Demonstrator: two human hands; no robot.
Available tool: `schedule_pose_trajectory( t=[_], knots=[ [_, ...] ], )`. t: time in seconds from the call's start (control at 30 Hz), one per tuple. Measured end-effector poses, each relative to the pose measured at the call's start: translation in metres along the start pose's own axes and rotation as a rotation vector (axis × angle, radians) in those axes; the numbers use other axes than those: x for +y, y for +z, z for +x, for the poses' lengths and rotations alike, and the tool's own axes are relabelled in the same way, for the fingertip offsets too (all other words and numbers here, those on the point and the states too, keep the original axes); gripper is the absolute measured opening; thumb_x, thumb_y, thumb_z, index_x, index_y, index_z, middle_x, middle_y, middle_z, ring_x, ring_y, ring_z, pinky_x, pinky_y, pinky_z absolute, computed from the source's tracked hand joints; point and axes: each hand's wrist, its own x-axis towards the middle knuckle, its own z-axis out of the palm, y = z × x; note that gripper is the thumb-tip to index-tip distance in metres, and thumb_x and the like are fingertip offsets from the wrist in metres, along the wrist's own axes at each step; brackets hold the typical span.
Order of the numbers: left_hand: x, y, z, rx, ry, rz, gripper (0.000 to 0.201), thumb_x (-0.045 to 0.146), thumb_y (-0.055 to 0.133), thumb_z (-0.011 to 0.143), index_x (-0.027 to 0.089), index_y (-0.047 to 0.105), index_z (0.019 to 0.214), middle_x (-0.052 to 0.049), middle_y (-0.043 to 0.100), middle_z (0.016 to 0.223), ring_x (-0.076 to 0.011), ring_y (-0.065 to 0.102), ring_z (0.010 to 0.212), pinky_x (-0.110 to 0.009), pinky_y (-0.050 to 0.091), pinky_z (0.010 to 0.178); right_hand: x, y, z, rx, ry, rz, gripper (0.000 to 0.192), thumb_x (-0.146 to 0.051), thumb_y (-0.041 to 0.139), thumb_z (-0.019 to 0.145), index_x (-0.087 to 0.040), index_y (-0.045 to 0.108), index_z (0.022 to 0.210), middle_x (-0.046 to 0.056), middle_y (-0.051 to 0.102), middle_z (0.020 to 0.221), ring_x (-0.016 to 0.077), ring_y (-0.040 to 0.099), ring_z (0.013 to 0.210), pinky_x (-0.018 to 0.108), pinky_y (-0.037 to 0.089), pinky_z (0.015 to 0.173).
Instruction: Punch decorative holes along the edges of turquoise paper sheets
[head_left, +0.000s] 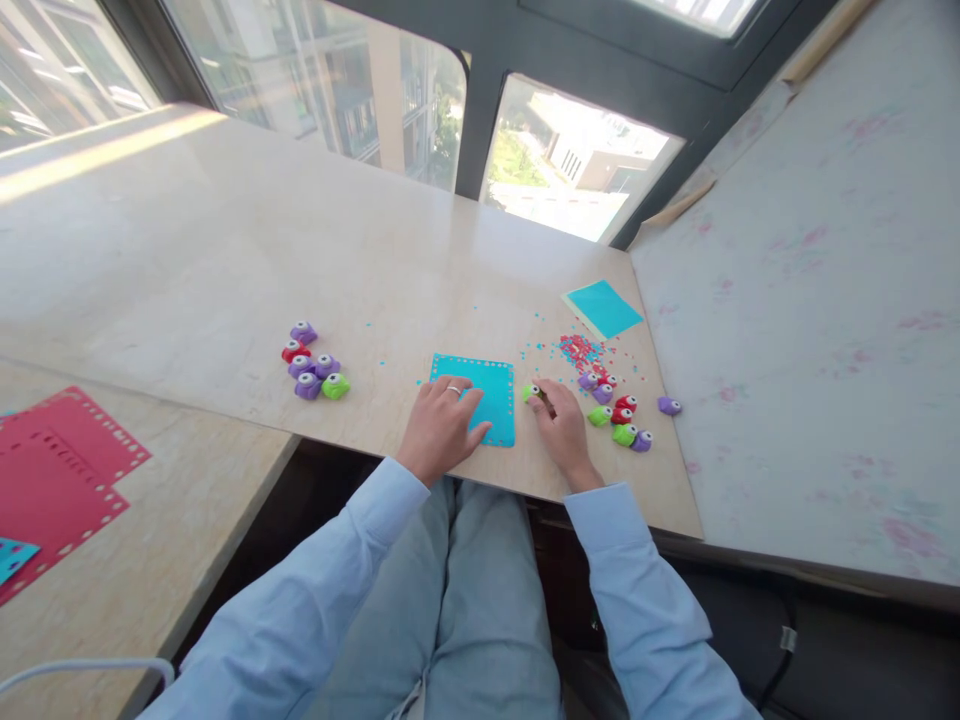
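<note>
Partly hidden, the blue sheet (pixel 498 392) lies beneath the left hand (pixel 442 424).

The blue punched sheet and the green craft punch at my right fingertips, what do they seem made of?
Blue punched sheet: probably paper or thin card, fairly matte, judging by its flat lie and small edge holes.
Green craft punch: likely smooth plastic, given its rounded, evenly coloured body; too small to be sure.

On the beige tabletop (pixel 375 270), a square blue paper sheet (pixel 501 395) lies under the left hand (pixel 442 425) — rounded purple, red and green plastic punches (pixel 308 386) left of it, more punches (pixel 623 435) right of the right hand (pixel 562 428), red-and-blue paper confetti (pixel 577 350) behind these.
</note>
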Motion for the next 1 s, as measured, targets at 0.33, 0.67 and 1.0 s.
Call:
schedule_pose_trajectory(
  t=[0.33, 0.67, 1.0],
  knots=[
    [0.024, 0.021, 0.003, -0.045, 0.046, -0.063, 0.043, 0.040, 0.072, 0.076, 0.018, 0.063, 0.111, -0.016, 0.061, 0.126, -0.0342, 0.053, 0.120, -0.049, 0.041, 0.099, 0.001, 0.000, 0.000, 0.007, 0.011, 0.005, 0.031, -0.036, 0.050, 0.093, -0.020, 0.066, 0.115, 0.012, 0.067, 0.115, 0.0268, 0.059, 0.110, 0.046, 0.047, 0.098],
    [0.009, 0.031, -0.005, 0.058, 0.009, -0.244, 0.037, 0.036, 0.067, 0.081, 0.024, 0.065, 0.116, -0.009, 0.063, 0.128, -0.0291, 0.054, 0.121, -0.047, 0.038, 0.104, 0.002, -0.001, -0.001, -0.007, 0.000, 0.056, 0.030, -0.033, 0.051, 0.092, -0.023, 0.068, 0.114, 0.010, 0.069, 0.115, 0.0267, 0.059, 0.114, 0.047, 0.044, 0.102],
    [0.008, 0.032, -0.005, 0.063, 0.017, -0.258, 0.044, 0.038, 0.066, 0.082, 0.023, 0.062, 0.123, -0.009, 0.063, 0.131, -0.0288, 0.054, 0.123, -0.046, 0.038, 0.104, -0.005, -0.005, -0.011, -0.095, 0.019, 0.222, 0.029, -0.040, 0.053, 0.092, -0.024, 0.068, 0.112, 0.009, 0.070, 0.111, 0.0237, 0.064, 0.099, 0.040, 0.051, 0.090]
  ],
)
